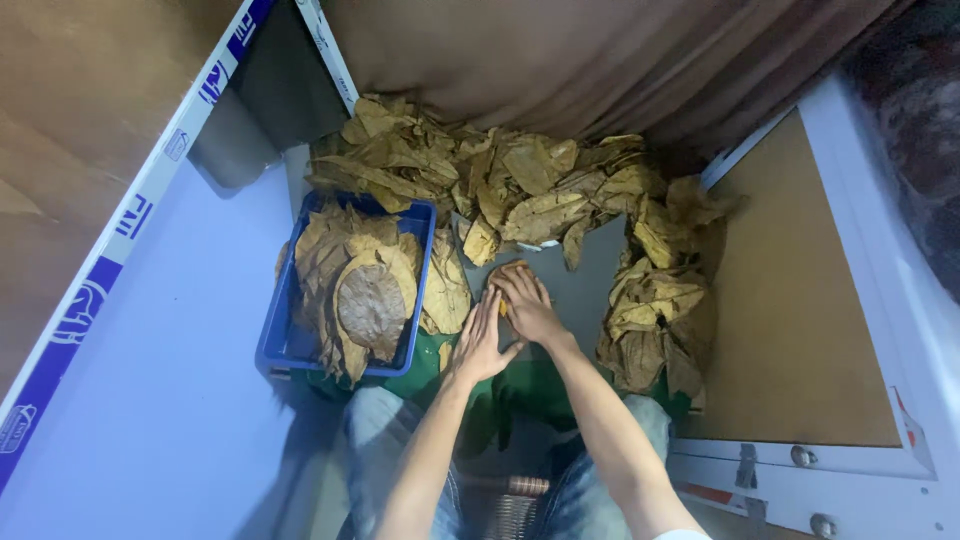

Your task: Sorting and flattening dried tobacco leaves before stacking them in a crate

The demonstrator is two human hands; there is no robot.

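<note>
My left hand and my right hand meet over a grey surface in front of me, fingers stretched flat. Between them they press a small piece of dry yellow-brown leaf, mostly hidden by the fingers. A big heap of dry brown leaves lies just beyond my hands. To the left stands a blue plastic crate holding stacked flattened leaves. Another pile of leaves rests at my right.
A green cloth covers my lap over blue jeans. A brown curtain hangs behind the heap. A pale panel with a blue-and-white edge strip runs along the left; a white-framed board stands on the right.
</note>
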